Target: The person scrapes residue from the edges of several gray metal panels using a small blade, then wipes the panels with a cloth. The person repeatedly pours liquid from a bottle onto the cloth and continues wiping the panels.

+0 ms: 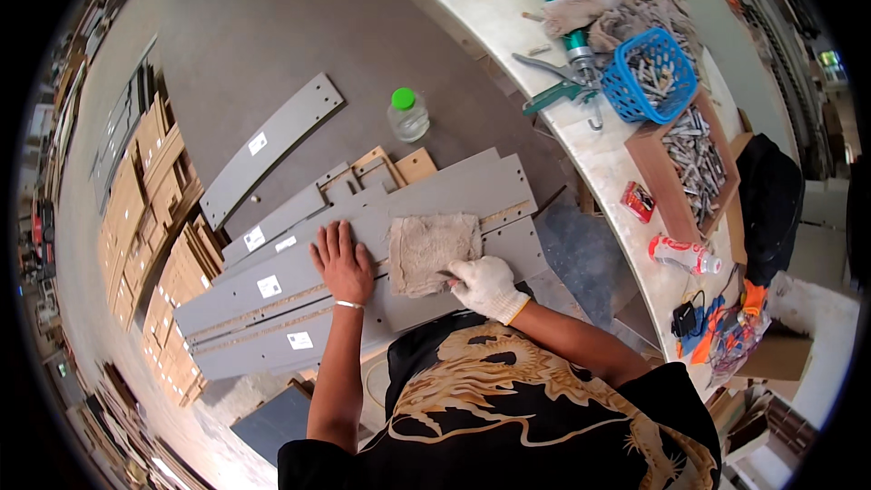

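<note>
Grey-brown worktop (263, 14) underlies your long grey boards (458, 189). Your bare left hand (344, 268), fingers apart, lies flat, likely steadying them; your white-gloved right hand (490, 289) curls at one square beige cloth (428, 243) atop them, whether clamped I cannot tell. Beyond sit one green-capped clear bottle (409, 118) and one curved grey panel (295, 118).

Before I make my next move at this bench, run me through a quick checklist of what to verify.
1. Left hand resting on the grey panels: ok, laid flat with fingers spread.
2. Right hand at the cloth: ok, it is at the lower right corner.
3. Firm grip on the cloth: cannot tell; the fingertips are too unclear.
4. Both hands gloved: not ok; only the right wears a white glove.
5. Clear bottle upright and capped: ok.
6. Panel surface under the cloth clean: cannot tell, hidden.
</note>
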Demonstrator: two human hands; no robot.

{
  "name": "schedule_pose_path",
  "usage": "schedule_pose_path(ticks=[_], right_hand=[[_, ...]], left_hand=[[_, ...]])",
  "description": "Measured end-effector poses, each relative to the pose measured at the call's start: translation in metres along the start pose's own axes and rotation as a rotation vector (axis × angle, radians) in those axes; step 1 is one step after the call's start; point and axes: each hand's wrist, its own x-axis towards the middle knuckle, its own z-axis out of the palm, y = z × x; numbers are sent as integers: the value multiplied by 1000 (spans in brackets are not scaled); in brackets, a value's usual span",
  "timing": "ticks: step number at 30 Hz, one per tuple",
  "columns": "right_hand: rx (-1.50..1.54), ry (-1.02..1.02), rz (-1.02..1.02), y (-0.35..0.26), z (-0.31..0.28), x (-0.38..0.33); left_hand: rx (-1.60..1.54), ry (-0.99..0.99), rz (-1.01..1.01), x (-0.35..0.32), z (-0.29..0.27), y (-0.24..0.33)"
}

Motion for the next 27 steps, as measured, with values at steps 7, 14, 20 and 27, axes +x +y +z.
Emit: schedule_pose_path(ticks=[7,14,20,27], right_hand=[[63,-310,-5,-4,-6,9],[579,302,219,13,-26,10],[898,877,853,150,-123,24],[-401,826,744,152,-165,29]], left_hand=[[14,-12,24,-7,-1,-8],[-274,-11,151,-14,-32,32],[-99,-65,-27,-56,-14,81],[-389,-135,-271,-46,-2,65]])
